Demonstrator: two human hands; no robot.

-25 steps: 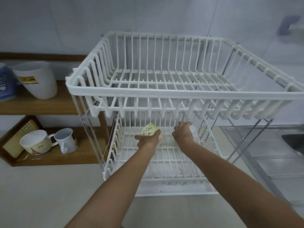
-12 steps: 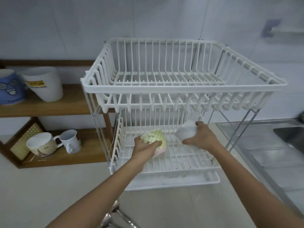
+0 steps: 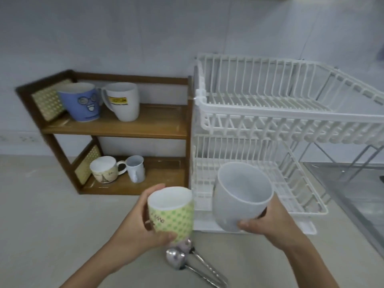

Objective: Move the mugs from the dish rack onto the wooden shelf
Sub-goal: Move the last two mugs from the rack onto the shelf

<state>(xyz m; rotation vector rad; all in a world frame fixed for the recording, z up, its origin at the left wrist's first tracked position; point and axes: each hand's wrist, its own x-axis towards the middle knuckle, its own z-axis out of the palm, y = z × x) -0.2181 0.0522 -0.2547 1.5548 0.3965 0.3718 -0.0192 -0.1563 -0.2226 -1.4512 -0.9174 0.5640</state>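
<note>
My left hand [image 3: 136, 227] grips a green dotted mug [image 3: 172, 215], upright, in front of the white two-tier dish rack [image 3: 291, 119]. My right hand [image 3: 270, 223] holds a plain white mug [image 3: 239, 196], tilted with its mouth toward me, over the rack's front left corner. Both rack tiers show no mugs. The wooden shelf [image 3: 116, 127] stands left of the rack. Its upper board carries a blue face mug [image 3: 82, 101] and a white mug with a yellow label [image 3: 122, 101]. Its lower board carries a cream picture mug [image 3: 104, 170] and a small white mug [image 3: 136, 168].
Several metal spoons [image 3: 182, 258] lie on the beige counter just below my left hand. A steel sink drainboard [image 3: 353, 190] lies right of the rack. The right part of each shelf board is bare wood.
Both hands have pulled out of the rack's lower tier toward me, each carrying its mug. The mugs are now turned mouth up. The view has swung left, bringing the whole shelf into sight.
</note>
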